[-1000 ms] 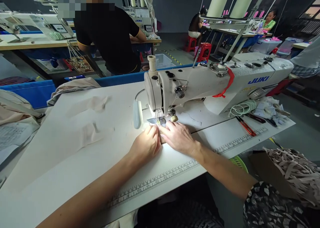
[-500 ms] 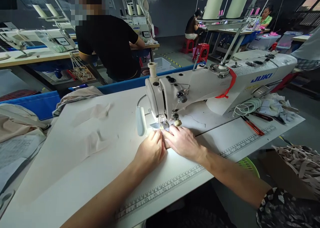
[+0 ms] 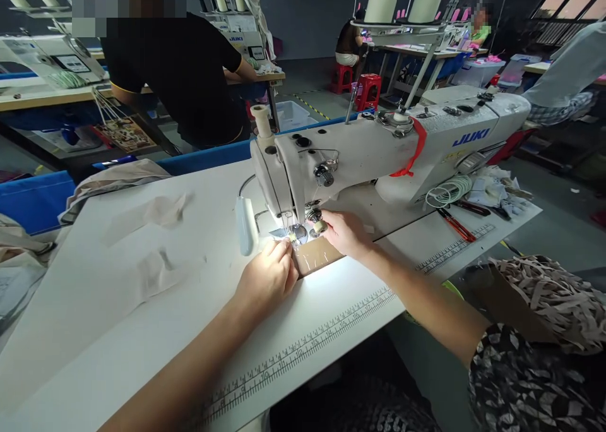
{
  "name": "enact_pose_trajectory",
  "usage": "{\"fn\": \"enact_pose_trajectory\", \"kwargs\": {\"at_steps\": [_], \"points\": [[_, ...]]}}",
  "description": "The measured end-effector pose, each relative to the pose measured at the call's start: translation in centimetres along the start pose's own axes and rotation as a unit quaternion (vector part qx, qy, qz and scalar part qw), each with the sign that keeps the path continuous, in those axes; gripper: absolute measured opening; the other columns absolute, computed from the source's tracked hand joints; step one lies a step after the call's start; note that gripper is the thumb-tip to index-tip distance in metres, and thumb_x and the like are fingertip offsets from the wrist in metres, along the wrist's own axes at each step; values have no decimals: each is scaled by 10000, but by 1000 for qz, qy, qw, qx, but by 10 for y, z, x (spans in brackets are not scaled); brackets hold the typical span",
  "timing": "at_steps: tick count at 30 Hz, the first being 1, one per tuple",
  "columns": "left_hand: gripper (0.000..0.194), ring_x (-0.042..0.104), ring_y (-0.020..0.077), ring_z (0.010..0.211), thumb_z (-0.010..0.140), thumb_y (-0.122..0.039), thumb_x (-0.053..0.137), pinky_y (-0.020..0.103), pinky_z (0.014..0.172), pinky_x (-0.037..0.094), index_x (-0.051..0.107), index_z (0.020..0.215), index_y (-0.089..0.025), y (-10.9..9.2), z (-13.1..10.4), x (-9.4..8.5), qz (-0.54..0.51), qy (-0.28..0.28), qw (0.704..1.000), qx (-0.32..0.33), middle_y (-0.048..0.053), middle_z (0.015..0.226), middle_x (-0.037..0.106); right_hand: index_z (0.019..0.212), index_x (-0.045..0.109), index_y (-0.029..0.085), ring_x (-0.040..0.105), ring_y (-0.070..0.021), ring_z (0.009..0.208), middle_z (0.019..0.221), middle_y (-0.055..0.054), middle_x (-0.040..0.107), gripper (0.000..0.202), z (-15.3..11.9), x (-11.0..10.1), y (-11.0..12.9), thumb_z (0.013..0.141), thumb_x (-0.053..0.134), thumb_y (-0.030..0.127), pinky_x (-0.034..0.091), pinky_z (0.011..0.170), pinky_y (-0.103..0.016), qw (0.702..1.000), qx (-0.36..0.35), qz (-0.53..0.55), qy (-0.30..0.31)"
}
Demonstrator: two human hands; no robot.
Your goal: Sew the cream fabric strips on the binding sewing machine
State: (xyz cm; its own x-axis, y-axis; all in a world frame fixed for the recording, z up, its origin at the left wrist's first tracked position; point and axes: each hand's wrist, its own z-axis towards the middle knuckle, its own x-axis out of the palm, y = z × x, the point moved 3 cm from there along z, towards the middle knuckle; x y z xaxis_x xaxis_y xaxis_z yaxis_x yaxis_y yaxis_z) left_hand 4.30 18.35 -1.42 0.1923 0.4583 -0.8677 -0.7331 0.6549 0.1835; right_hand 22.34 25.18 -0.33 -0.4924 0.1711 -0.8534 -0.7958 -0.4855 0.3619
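L hand's grip (image 3: 266,273) was curled in, fingertips just beside the needle area of the white metal sewing machine w/ blue JUKI lettering (image 3: 355,163); couldn't tell if clamped on anything. R hand's grip (image 3: 348,233) sat on the other side, fingers partly hidden behind a small round cream knob (image 3: 320,227); apart or together, couldn't tell. Machine stood on the white worktop w/ black printed ruler marks (image 3: 341,290). Flat shiny brown panel (image 3: 318,258) showed btwn the hands. Thin crumpled pale beige cloth (image 3: 154,279) lay L of machine; coiled pale green cord (image 3: 447,192) R, nr red-and-black hand tool (image 3: 457,225).
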Motion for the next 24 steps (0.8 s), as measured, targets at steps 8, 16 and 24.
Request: {"fn": "enact_pose_trajectory", "kwargs": {"at_steps": [8, 16, 24], "points": [[275, 624, 260, 925, 932, -147, 415, 349, 771, 596, 652, 1031, -51, -2, -1, -3, -16, 6, 1000, -12, 180, 1061, 685, 730, 611, 202, 507, -134, 587, 656, -1, 651, 324, -8, -4, -2, 1004, 535, 357, 276, 551, -245, 999, 9, 47, -21], [257, 623, 255, 961, 947, -154, 399, 360, 765, 599, 635, 1040, -111, 4, -1, 6, -22, 7, 999, -28, 149, 1096, 686, 736, 614, 209, 516, -136, 589, 677, -2, 667, 263, -9, 1, 0, 978, 562, 297, 288, 567, -246, 999, 7, 48, -18], [299, 617, 265, 1049, 957, -175, 384, 379, 834, 574, 624, 1131, -132, 6, 0, 8, -37, 51, 996, -62, 142, 1175, 667, 679, 600, 207, 497, -138, 562, 603, 3, 625, 313, -12, -2, -2, 968, 574, 325, 245, 549, -265, 999, 15, 34, -24]]}}
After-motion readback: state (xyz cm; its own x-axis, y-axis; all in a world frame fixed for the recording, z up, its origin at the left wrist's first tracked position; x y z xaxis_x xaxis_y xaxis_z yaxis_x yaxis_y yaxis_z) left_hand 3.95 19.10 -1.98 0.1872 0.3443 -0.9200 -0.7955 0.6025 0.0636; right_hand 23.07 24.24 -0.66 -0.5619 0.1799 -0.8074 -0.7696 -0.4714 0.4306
